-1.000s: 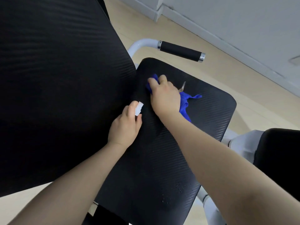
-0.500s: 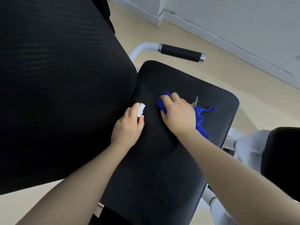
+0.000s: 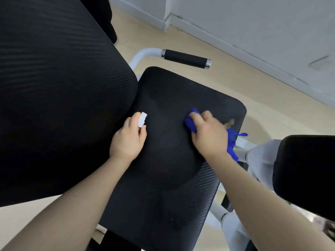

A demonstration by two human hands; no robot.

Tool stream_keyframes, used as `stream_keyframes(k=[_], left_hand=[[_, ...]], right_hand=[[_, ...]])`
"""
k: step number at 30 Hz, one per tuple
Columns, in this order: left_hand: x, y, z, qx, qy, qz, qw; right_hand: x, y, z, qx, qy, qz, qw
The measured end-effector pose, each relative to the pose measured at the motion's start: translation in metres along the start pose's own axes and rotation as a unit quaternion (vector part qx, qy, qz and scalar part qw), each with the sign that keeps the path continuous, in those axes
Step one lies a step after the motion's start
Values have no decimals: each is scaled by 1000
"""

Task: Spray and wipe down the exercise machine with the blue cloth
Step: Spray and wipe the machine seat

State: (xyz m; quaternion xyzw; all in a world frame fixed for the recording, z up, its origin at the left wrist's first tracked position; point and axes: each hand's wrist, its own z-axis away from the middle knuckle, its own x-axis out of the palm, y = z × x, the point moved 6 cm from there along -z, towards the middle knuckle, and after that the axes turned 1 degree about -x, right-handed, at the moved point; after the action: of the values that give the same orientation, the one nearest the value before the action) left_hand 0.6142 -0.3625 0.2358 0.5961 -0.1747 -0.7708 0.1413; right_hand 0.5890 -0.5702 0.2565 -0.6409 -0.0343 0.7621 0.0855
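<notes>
A big black back pad point(image 3: 59, 91) fills the left side and hides the floor behind it. To its right lies the black seat pad point(image 3: 174, 160), a rounded rectangle with a fine ribbed, carbon-weave skin; small droplets sit on its near right part. Beyond the seat a white tube bends into a black foam grip point(image 3: 185, 61) capped with chrome rings. On the right a second black pad point(image 3: 306, 171) juts in over white frame tubes point(image 3: 253, 156). The floor point(image 3: 253, 91) is pale wood, met by a white skirting and wall far off.

The right hand point(image 3: 208, 134) presses the blue cloth point(image 3: 231, 142) flat on the seat's far right part, fingers closed over it; loose ends hang past the seat edge. The left hand point(image 3: 128, 140) is curled tight around a small white thing point(image 3: 142, 119) at the seam between the pads; most of it is hidden. No writing shows.
</notes>
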Motion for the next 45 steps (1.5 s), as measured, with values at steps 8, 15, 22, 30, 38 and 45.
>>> stream_keyframes(k=[8, 15, 22, 30, 38, 45], left_hand=[[-1, -2, 1, -6, -24, 63, 998], [-6, -2, 11, 51, -99, 78, 991], [-16, 10, 16, 108, -139, -11, 984], [5, 12, 52, 63, -119, -76, 988], [-34, 32, 93, 175, 6, -165, 971], [-31, 12, 103, 110, -3, -178, 978]], right_hand=[[-28, 54, -42, 51, 26, 74, 996], [13, -23, 33, -167, -29, 49, 984], [-33, 50, -23, -1, -42, 95, 995], [6, -13, 56, -106, -95, 98, 985], [-22, 15, 46, 2, -141, -25, 990], [-34, 17, 41, -10, -115, -35, 993]])
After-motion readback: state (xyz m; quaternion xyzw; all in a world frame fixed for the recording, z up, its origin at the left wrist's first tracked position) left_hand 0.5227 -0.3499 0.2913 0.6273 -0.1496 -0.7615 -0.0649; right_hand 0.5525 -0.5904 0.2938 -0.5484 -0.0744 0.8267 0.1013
